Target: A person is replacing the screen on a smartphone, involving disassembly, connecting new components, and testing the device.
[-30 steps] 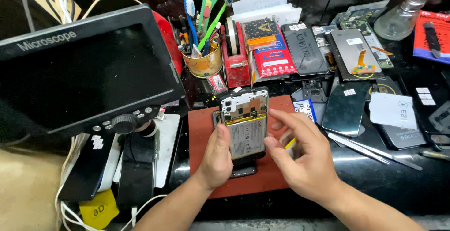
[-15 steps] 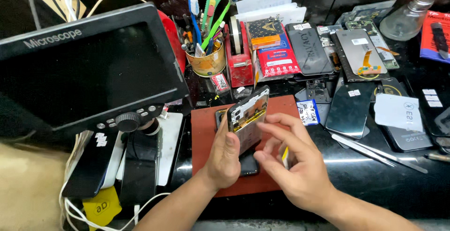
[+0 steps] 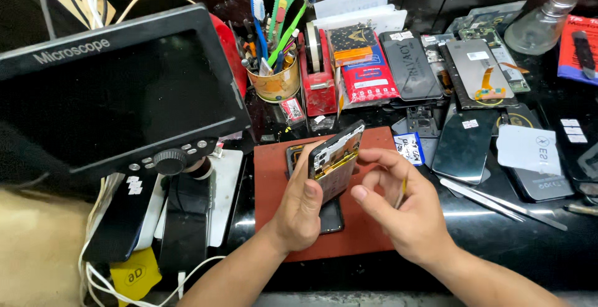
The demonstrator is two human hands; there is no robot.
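I see my left hand [image 3: 302,210] coming up from the lower edge, the forearm lying over the front of the worktop [image 3: 498,244]. Its fingers are closed around an opened phone [image 3: 336,160], with the thumb pressed on the near edge. The phone is lifted and tilted above a red mat [image 3: 274,176], its open back with the inner parts turned toward the right. My right hand [image 3: 408,216] comes from the lower right. Its fingers are bent and a little spread, the index finger and thumb stand just beside the right edge of the phone. If they touch it, I cannot tell. A thin yellow tool [image 3: 403,190] shows between the fingers of this hand, so the hand is partly closed on it.

Under the phone a second dark phone [image 3: 330,216] lies flat on the mat.

Behind the mat stands a yellow cup [image 3: 278,86]. It holds toothbrushes [image 3: 260,14], blue and green, and some other thin tools, all upright or leaning. Beside the cup, to the right, stands a red tape holder [image 3: 316,76] with a roll in it. A clear glass bottle [image 3: 536,26] stands at the far right.

On the left is a black monitor [image 3: 118,92]. Several phone screens [image 3: 464,148] lie to the right of the mat, and metal tweezers [image 3: 498,198] near them.
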